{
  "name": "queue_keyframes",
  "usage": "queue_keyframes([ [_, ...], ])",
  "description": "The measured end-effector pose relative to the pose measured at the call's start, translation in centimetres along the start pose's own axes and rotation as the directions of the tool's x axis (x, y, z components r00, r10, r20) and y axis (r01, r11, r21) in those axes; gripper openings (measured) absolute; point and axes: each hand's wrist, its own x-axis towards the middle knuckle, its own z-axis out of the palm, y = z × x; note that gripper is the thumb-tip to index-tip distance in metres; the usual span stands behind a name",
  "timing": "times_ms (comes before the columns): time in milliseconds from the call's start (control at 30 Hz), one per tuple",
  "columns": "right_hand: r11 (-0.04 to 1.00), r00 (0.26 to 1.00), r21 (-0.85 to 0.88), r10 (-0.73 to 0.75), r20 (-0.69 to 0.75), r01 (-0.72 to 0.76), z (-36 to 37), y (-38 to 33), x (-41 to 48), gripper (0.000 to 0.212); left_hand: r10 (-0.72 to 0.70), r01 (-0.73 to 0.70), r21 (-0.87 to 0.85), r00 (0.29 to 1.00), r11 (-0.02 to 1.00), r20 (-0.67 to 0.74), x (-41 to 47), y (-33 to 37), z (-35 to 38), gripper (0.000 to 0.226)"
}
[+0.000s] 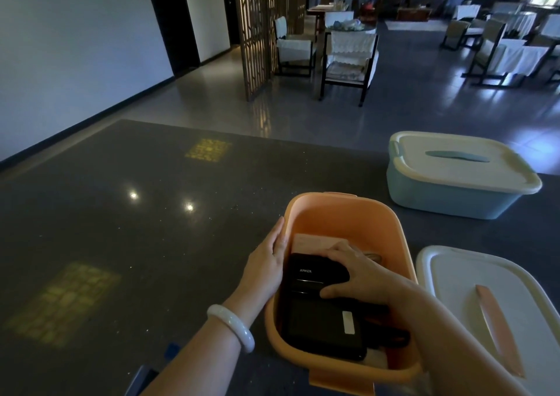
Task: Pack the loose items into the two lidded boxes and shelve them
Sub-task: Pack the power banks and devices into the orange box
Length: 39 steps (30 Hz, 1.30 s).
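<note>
Orange plastic box (342, 214), rounded, left hand (266, 262) flat on its wall, right hand (357, 271) gripping black power bank (309, 270)

At lower centre, the left hand (268, 259) lies flat, fingers (278, 230) straight, while the right hand (356, 271) curls thumb and fingers round a black power bank (312, 270).

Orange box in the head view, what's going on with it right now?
A person is packing the orange box on the dark counter. The left grip rests against its left rim; the right grip holds a black Anker power bank inside, over another black device. The white lid lies off to the right; the blue box behind is lidded.
</note>
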Motion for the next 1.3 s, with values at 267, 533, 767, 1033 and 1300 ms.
queue_keyframes([
  [267, 0.999, 0.931, -0.028, -0.045, -0.362, 0.037, -1.7, -3.3, 0.4, 0.033, -0.002, 0.001, 0.011, 0.999, 1.000, 0.049, -0.5, 0.2, -1.3, 0.045],
  [533, 0.884, 0.938, -0.392, -0.323, -0.124, 0.253, -0.6, -13.7, 5.3, 0.051, -0.067, 0.207, 0.679, 0.972, 0.704, -0.227, -6.5, -3.4, -8.1, 0.056],
  [767, 0.609, 0.770, -0.482, -0.570, 0.286, 0.630, 9.6, -25.7, 10.5, 0.050, -0.275, 0.602, 0.655, 0.796, 0.457, -0.539, -19.0, -9.1, -16.1, 0.066],
  [1033, 0.328, 0.501, -0.382, -0.637, 0.586, 0.864, 23.7, -42.3, 6.7, 0.057, -0.474, 0.891, 0.342, 0.450, 0.300, -0.757, -36.6, -14.5, -21.8, 0.069],
  [1300, 0.152, 0.300, -0.266, -0.635, 0.712, 0.952, 37.3, -55.5, 0.4, 0.062, -0.521, 0.973, 0.032, 0.150, 0.229, -0.840, -52.7, -19.3, -25.6, 0.063],
])
